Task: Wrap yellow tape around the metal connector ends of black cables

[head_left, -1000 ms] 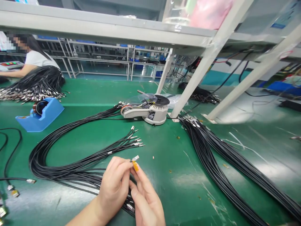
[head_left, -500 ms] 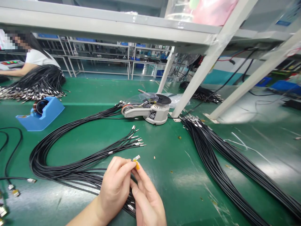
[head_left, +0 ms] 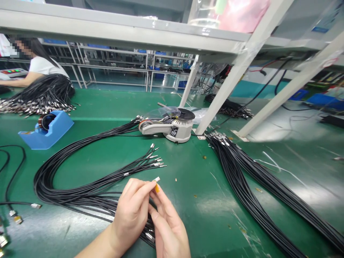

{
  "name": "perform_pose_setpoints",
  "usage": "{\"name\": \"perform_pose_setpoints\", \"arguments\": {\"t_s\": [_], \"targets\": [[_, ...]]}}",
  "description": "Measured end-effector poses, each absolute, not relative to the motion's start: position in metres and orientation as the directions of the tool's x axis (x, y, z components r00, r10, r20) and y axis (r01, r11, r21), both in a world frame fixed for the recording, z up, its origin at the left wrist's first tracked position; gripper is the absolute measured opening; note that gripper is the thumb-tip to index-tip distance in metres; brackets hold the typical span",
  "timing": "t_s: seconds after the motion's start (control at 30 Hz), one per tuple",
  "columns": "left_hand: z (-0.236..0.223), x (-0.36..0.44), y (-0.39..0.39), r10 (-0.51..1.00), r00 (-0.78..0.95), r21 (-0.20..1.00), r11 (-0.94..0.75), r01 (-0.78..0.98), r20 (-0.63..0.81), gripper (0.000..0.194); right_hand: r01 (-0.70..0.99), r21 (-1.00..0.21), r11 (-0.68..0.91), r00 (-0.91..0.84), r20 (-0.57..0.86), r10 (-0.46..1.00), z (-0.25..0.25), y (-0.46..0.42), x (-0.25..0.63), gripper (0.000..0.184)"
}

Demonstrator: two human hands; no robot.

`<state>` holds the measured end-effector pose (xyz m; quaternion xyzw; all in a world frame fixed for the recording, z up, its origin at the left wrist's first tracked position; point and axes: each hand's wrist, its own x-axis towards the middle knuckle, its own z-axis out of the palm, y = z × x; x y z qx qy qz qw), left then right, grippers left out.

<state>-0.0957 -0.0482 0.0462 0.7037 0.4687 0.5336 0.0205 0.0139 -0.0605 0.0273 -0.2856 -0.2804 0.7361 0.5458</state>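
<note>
My left hand is closed, thumb and index finger pinching a small silver cable connector whose tip pokes out past the fingertips. A strip of amber tape lies against a fingertip of my right hand, right by the connector. The right hand's fingers are curled in beside the left ones, and its thumb is bent below. Most of the held cable is hidden by the hands. Under and left of them curves a bundle of black cables, its metal ends fanned out just beyond my fingers.
A blue tape dispenser stands at left, a grey round tape machine ahead. Two long black cable bundles run down the right. Shelf posts rise behind. At far left a co-worker sits by a cable pile.
My left fingertips have shifted slightly over the connector, so less of it shows. The amber tape stays by the right fingertip, and the rest is nearly unchanged.
</note>
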Motion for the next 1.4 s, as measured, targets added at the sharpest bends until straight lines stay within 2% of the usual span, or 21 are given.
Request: {"name": "perform_pose_setpoints", "arguments": {"t_s": [0.23,0.47,0.63,0.77,0.87,1.0,1.2,1.3,1.4], "targets": [[0.04,-0.096,-0.047,0.725,-0.006,0.529,-0.497,0.688,0.689,0.041,-0.626,-0.736,-0.258,-0.273,-0.104,0.957,0.026,-0.058,0.013,0.038],[0.036,-0.097,-0.045,0.744,-0.101,0.556,-0.393,0.733,0.66,0.027,-0.605,-0.737,-0.302,-0.298,-0.142,0.944,0.018,-0.059,0.021,0.042],[0.042,-0.096,-0.045,0.724,-0.064,0.484,-0.389,0.784,0.686,0.02,-0.44,-0.857,-0.269,-0.152,-0.224,0.963,0.044,-0.046,0.035,0.032],[0.041,-0.097,-0.046,0.711,0.001,0.409,-0.405,0.818,0.704,0.021,-0.318,-0.902,-0.292,-0.207,-0.235,0.95,0.067,-0.029,0.029,0.036],[0.041,-0.098,-0.047,0.704,0.014,0.402,-0.422,0.813,0.71,0.022,-0.264,-0.91,-0.321,-0.244,-0.259,0.935,0.068,-0.022,0.02,0.036],[0.043,-0.098,-0.047,0.722,-0.041,0.475,-0.409,0.779,0.69,0.019,-0.262,-0.926,-0.273,-0.24,-0.212,0.947,0.062,-0.025,0.016,0.028],[0.053,-0.099,-0.047,0.835,-0.144,0.672,-0.312,0.672,0.531,0.009,-0.168,-0.977,-0.135,-0.16,-0.108,0.981,0.058,-0.032,0.021,0.022],[0.058,-0.102,-0.048,0.896,-0.164,0.766,-0.244,0.595,0.413,0.009,-0.117,-0.991,-0.072,-0.146,-0.054,0.988,0.058,-0.032,0.021,0.02],[0.064,-0.104,-0.049,0.951,-0.199,0.871,-0.115,0.478,0.235,0.012,-0.08,-0.996,-0.042,-0.13,-0.031,0.991,0.061,-0.033,0.02,0.015]]}}
